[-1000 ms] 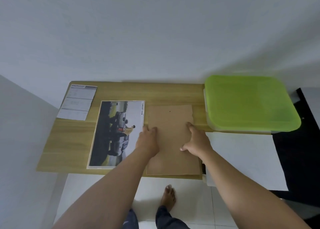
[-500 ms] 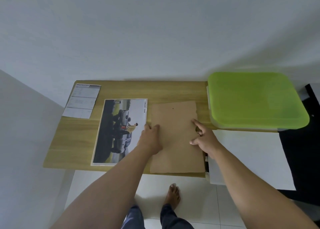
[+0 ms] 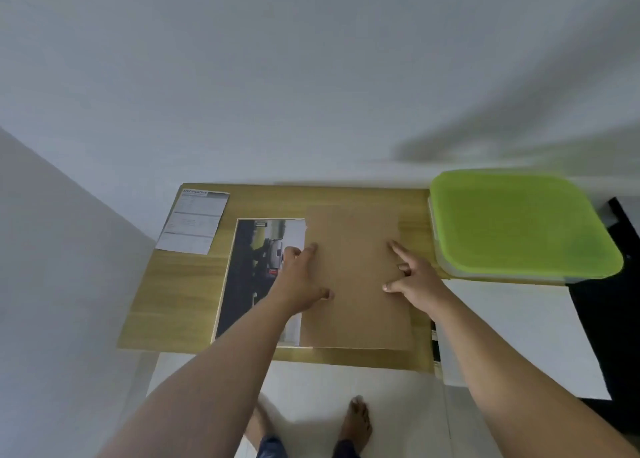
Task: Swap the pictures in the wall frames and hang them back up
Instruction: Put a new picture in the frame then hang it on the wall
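Head view: both hands are down on the brown board (image 3: 356,305), mid-counter (image 3: 173,305) by the front edge. Left hand (image 3: 299,281) lies spread flat across the board's left side. Right hand (image 3: 414,279) presses with straight index and thumb, gripping nothing. The car picture (image 3: 247,284) lies just beside the board, toward the left edge.

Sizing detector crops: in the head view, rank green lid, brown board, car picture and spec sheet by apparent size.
1. green lid
2. brown board
3. car picture, partly hidden by the left hand, so its gap to the board is unsure
4. spec sheet, clearly smallest

Home rm: wood desk (image 3: 180,284), tile floor (image 3: 311,385)
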